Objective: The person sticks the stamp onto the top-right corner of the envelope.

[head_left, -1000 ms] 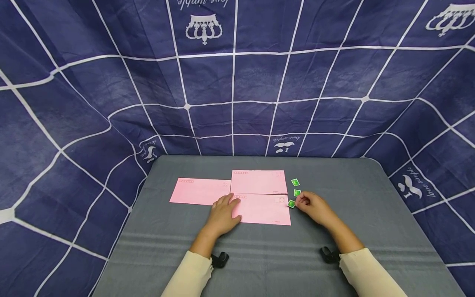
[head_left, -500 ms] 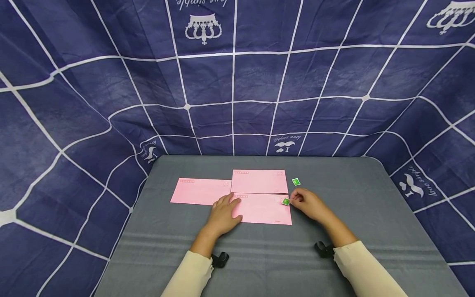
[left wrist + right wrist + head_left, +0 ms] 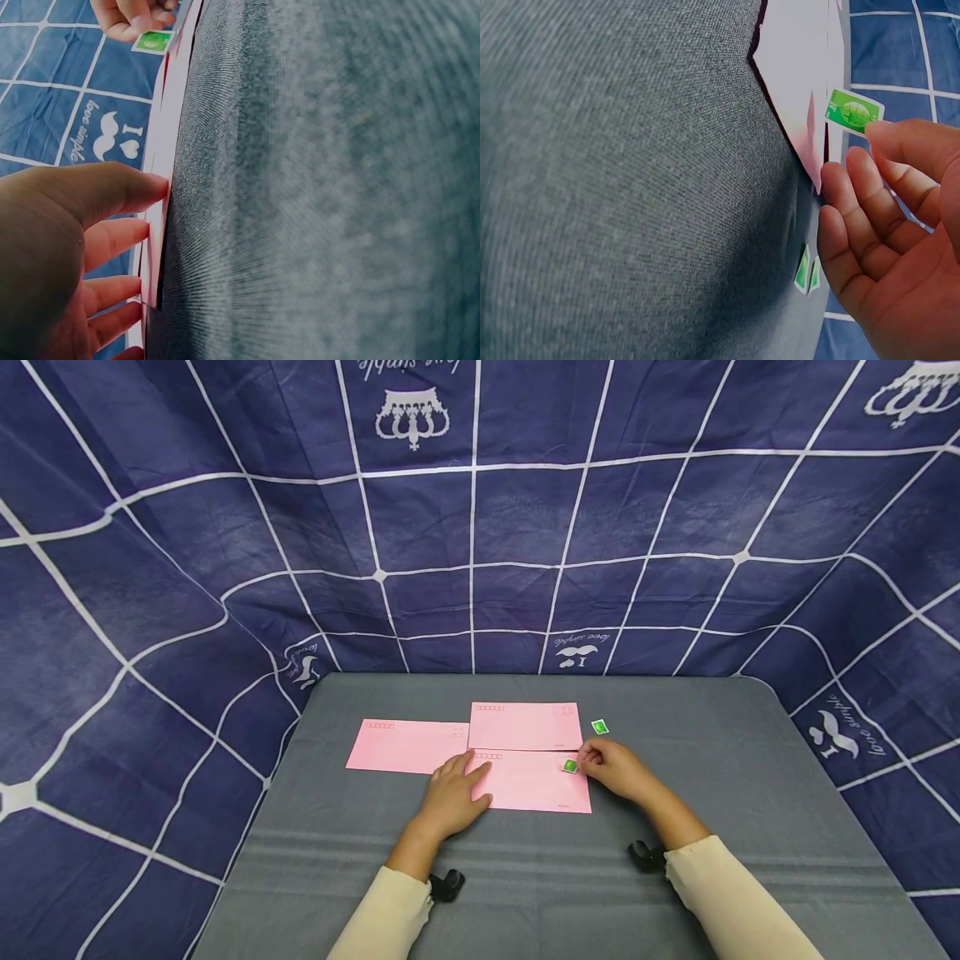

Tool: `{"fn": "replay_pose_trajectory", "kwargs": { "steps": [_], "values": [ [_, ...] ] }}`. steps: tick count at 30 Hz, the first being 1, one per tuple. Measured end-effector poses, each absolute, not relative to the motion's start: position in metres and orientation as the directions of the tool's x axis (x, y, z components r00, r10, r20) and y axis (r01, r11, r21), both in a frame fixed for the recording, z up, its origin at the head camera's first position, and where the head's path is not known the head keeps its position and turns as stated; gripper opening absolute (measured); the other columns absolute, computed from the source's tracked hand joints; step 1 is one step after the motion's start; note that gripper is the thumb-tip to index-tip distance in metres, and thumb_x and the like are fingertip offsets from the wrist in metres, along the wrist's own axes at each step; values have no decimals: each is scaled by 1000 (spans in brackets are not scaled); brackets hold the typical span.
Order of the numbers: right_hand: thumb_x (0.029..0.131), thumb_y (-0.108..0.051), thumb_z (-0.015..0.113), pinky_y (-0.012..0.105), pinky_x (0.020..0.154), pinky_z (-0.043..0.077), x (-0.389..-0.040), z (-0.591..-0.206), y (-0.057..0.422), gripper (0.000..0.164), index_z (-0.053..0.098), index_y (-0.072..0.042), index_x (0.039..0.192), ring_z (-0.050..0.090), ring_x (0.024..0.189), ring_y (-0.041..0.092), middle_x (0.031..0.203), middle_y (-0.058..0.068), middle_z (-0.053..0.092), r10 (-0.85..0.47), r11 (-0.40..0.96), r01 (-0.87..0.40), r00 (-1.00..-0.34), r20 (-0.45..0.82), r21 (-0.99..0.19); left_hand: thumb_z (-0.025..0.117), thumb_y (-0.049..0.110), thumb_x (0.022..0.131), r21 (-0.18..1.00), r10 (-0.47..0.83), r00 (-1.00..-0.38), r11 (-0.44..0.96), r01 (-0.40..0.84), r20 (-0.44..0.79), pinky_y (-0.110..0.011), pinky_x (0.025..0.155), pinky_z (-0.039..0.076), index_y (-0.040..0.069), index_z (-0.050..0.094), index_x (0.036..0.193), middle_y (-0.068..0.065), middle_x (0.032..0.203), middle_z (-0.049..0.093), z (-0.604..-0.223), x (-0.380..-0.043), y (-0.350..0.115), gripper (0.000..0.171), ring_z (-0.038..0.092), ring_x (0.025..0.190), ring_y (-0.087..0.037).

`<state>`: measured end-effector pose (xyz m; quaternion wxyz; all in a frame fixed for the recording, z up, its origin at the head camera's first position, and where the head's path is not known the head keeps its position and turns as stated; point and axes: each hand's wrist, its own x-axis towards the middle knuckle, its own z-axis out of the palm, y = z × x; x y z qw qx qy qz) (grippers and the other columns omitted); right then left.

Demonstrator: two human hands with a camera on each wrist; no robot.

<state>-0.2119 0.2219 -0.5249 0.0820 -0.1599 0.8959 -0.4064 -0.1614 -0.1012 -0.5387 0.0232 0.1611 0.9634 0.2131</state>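
Observation:
Over the upper right corner of the front pink envelope (image 3: 532, 789), my right hand (image 3: 613, 768) pinches a green postage stamp (image 3: 853, 112) by its edge, between thumb and finger. In the right wrist view the stamp is tilted above the paper. My left hand (image 3: 447, 797) rests with spread fingers on that envelope's left end, its thumb (image 3: 142, 191) at the near edge. Behind it lies a second pink envelope (image 3: 525, 727), and a third envelope (image 3: 405, 746) lies to the left. Two more green stamps (image 3: 802, 270) lie on the table; in the head view my right hand hides one.
Grey cloth covers the table (image 3: 540, 893). A dark blue curtain (image 3: 517, 518) with white lines stands behind the table and along both sides. Each wrist carries a black camera mount (image 3: 447, 886).
My right hand has moved left with the pinched stamp, from beside the front envelope to over its upper right corner. My left hand has stayed in place.

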Motion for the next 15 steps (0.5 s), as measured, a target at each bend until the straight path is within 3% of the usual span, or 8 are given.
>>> {"fn": "replay_pose_trajectory", "kwargs": {
  "steps": [15],
  "values": [
    [90, -5, 69, 19, 64, 43, -221, -525, 213, 4, 65, -4, 89, 52, 70, 9, 77, 0, 59, -366, 644, -218, -930, -45, -733, 67, 34, 92, 429, 326, -945, 849, 307, 30, -59, 116, 30, 13, 60, 142, -21, 157, 42, -537, -160, -101, 55, 37, 146, -41]
  ]
}}
